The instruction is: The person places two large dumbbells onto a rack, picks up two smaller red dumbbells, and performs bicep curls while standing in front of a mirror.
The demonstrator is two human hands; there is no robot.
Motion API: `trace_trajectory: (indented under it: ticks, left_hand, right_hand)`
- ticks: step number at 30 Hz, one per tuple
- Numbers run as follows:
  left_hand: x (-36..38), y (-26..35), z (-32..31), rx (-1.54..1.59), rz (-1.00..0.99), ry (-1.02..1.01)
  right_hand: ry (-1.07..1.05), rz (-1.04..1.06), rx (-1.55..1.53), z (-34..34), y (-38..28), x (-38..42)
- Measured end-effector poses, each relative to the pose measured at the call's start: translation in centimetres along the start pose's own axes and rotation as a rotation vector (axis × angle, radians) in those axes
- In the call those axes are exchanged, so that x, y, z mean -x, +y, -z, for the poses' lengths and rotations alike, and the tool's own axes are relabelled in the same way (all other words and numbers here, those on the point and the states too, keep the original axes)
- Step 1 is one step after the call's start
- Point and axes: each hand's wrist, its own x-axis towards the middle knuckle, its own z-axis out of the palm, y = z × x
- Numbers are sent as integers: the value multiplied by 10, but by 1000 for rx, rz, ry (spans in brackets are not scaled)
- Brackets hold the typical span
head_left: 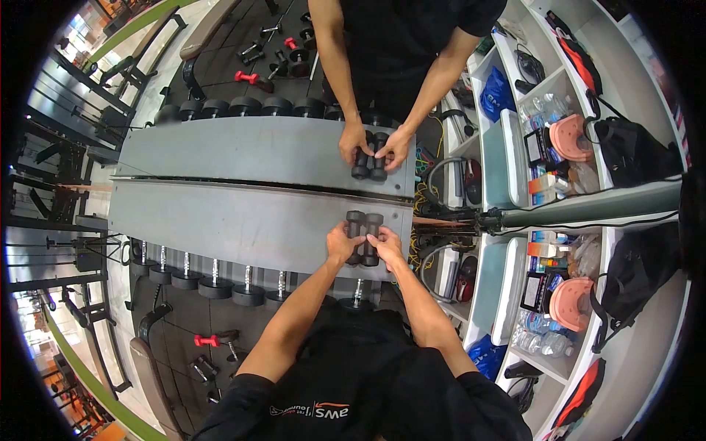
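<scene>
Two small black dumbbells lie side by side, almost touching, at the right end of a grey shelf top. My left hand (341, 243) is closed on the left dumbbell (355, 219), its thumb across the handle. On the other one, the right dumbbell (373, 220), my right hand (387, 244) is closed in the same way, with thumb and fingers around the handle. Both dumbbells point away from me, their far ends towards the mirror. The undersides of the handles and some fingertips are hidden.
The grey shelf top (220, 228) runs to the left, against a mirror reflecting my arms. Below its near edge stands a row of larger dumbbells (215, 287). A red dumbbell (207, 340) lies on the floor. White shelving (548, 364) with bottles and bags stands at right.
</scene>
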Motion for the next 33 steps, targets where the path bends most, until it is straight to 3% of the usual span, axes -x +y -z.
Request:
trace_trajectory:
  ticks: [13, 23, 33]
  left_hand:
    - [16, -10, 11, 116, -10, 10]
    - [29, -75, 54, 330, -51, 8]
    - [64, -79, 56, 400, -23, -49]
  right_hand:
    - [90, 78, -46, 1, -6, 27]
    - [-74, 96, -175, 21, 2, 48]
    - [-151, 112, -133, 25, 8, 66]
